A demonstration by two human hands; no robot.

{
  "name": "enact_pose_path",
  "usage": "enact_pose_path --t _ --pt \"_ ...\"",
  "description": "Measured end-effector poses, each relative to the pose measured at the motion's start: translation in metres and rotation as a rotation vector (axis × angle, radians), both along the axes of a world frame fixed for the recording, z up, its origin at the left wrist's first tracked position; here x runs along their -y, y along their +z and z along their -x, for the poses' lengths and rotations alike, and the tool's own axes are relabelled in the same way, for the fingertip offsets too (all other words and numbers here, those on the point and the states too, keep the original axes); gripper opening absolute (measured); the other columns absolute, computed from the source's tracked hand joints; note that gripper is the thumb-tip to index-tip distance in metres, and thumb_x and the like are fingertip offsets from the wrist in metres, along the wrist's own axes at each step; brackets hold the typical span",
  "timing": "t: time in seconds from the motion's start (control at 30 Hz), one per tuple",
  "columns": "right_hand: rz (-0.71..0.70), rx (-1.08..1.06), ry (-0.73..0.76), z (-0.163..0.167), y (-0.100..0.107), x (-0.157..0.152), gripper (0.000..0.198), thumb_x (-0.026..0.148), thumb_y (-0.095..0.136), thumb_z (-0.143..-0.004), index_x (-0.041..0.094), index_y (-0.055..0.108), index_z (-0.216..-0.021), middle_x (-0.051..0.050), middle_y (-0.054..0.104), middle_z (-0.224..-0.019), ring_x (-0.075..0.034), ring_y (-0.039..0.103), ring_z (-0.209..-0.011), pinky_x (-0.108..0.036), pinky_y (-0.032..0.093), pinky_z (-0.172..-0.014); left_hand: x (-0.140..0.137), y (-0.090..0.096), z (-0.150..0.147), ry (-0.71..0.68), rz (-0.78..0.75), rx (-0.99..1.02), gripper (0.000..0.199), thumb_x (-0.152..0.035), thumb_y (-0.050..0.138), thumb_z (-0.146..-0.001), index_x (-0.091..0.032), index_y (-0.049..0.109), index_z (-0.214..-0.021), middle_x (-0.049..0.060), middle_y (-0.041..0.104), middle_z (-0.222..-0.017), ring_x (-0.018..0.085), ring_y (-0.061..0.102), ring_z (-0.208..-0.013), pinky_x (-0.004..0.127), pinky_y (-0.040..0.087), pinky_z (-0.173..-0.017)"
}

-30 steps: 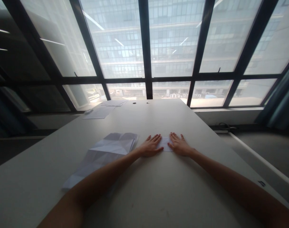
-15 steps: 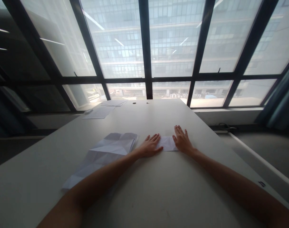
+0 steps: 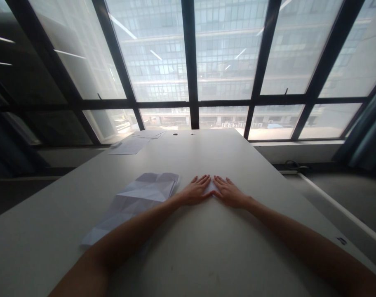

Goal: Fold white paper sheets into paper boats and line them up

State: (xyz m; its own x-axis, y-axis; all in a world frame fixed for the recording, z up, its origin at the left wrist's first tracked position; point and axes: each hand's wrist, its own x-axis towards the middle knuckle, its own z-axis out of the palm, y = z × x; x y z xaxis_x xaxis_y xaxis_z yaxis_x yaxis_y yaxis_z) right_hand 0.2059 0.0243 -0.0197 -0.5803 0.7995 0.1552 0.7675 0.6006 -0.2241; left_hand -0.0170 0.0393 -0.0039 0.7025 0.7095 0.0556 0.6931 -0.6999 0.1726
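My left hand (image 3: 196,191) lies flat with its fingers stretched out, pressing on a small piece of folded white paper (image 3: 210,187). Beside it, my right hand (image 3: 229,192) is also flat and open on the same paper, its fingertips close to those of the left. Most of the paper is hidden under both hands, and only a small patch shows between them. To the left, partly behind my left forearm, lies a stack of creased white paper sheets (image 3: 141,194).
The white table (image 3: 188,255) reaches toward a wall of dark-framed windows (image 3: 225,49). Flat white sheets (image 3: 130,145) lie at its far left edge. Two small round dark spots are at the far end. A blue curtain (image 3: 365,123) hangs at right.
My right hand has moved left across the paper, closer to my left hand, and covers more of it. The left hand has stayed in place.
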Motion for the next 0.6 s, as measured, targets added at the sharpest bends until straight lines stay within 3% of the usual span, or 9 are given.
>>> enact_pose_path --t 0.33,0.6 --pt "0.046 0.035 -0.109 -0.0057 0.0061 -0.0002 0.069 0.054 0.024 -0.1 0.013 0.026 -0.154 -0.014 0.023 -0.16 -0.026 0.017 -0.149 -0.054 0.01 -0.118 -0.0004 -0.0015 -0.0011 0.071 -0.012 0.013 0.068 -0.05 0.026 -0.101 -0.007 0.023 -0.154 0.018 0.02 -0.16 0.026 0.016 -0.149 0.047 0.013 -0.12" --pt "0.006 -0.038 -0.233 -0.0079 -0.0013 -0.0053 0.062 0.044 0.037 -0.098 0.009 0.037 -0.149 -0.019 0.031 -0.156 -0.027 0.024 -0.147 -0.053 0.012 -0.117 0.0041 0.0077 0.0023 -0.044 0.042 0.119 0.069 -0.062 0.04 -0.095 -0.026 0.028 -0.154 0.008 0.029 -0.159 0.026 0.022 -0.148 0.049 0.013 -0.12"
